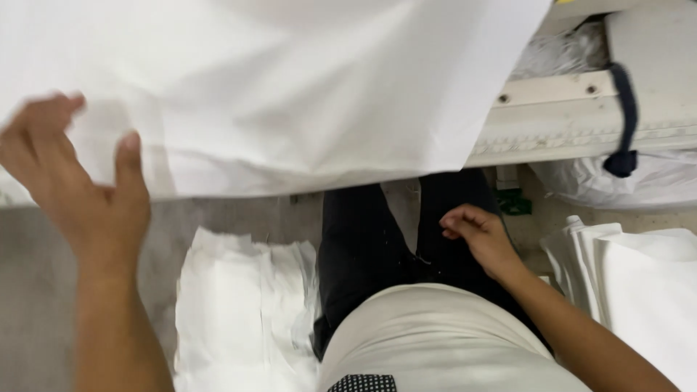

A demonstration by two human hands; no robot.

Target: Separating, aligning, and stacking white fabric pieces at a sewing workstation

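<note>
Head view: left hand grips white sheet; right hand hangs free.

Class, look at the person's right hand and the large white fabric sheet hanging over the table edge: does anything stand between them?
Nothing visible does. The right hand hangs loosely curled over dark trousers, apart from the large white fabric sheet, with only open space between. The left hand already touches the sheet's edge.
</note>
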